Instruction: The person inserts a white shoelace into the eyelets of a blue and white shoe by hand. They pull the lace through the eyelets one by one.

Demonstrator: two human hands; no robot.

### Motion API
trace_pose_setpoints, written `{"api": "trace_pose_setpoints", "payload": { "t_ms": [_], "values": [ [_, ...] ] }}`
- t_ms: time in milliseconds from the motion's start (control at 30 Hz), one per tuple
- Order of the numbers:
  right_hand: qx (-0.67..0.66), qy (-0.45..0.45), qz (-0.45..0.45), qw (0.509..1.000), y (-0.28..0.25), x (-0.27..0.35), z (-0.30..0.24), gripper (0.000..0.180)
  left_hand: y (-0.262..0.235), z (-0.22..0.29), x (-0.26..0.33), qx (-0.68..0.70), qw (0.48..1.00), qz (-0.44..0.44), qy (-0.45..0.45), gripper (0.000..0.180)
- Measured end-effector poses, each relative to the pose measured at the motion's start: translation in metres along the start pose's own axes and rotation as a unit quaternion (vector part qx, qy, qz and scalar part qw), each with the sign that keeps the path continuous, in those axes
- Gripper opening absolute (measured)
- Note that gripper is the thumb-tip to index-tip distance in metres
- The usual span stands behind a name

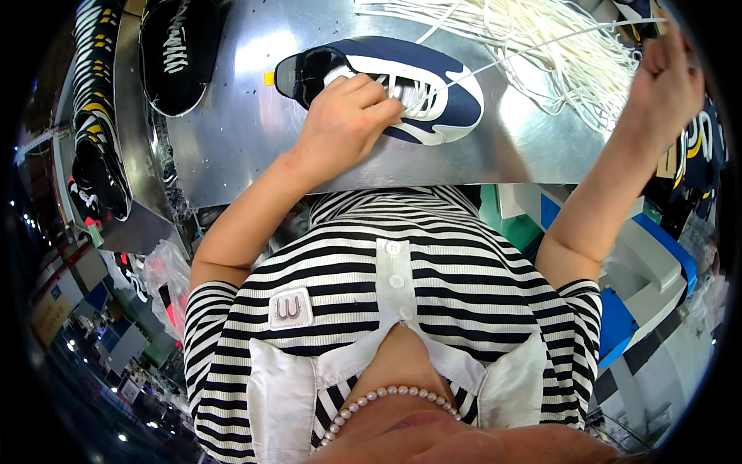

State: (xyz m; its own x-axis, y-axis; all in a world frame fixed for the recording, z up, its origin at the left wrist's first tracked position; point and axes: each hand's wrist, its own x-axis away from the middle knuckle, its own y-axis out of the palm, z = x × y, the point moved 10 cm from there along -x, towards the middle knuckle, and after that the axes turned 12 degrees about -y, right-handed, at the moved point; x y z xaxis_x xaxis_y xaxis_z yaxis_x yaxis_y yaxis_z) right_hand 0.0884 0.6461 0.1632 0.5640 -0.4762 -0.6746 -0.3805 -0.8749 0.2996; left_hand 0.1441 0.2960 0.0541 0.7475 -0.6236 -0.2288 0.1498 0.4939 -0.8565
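A navy and white sneaker point(452, 100) lies on its sole on the metal table, toe to the right, with a yellow tab at its heel. My left hand point(352, 116) is closed over its lacing area; the curled fingers hide exactly which part they grip. White lace is threaded across part of the sneaker's throat. From there a white shoelace point(533, 51) runs taut up to the far right. My right hand point(666, 81), raised at that side, is closed on the shoelace's far part.
A pile of loose white laces point(556, 62) covers the table's far right. One black shoe point(178, 58) stands at the left, beside a row of stacked striped shoes point(94, 108). More shoes point(696, 151) are at the right edge. A grey and blue plastic box point(649, 271) sits below the table at right.
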Motion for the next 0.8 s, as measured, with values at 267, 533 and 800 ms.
{"api": "trace_pose_setpoints", "payload": {
  "t_ms": [267,533,800],
  "values": [
    [-0.013,0.365,-0.205,0.908,0.132,0.231,0.074,0.012,-0.003,-0.038,0.001,0.146,0.964,-0.026,-0.22,0.055],
    [0.137,0.258,-0.253,0.922,0.162,0.224,0.084,0.012,0.006,-0.068,-0.001,0.064,0.928,-0.008,-0.366,0.052],
    [0.124,0.237,-0.304,0.914,0.16,0.229,0.074,0.013,0.006,-0.076,0.006,0.073,0.924,0.063,-0.371,0.04]
  ]
}}
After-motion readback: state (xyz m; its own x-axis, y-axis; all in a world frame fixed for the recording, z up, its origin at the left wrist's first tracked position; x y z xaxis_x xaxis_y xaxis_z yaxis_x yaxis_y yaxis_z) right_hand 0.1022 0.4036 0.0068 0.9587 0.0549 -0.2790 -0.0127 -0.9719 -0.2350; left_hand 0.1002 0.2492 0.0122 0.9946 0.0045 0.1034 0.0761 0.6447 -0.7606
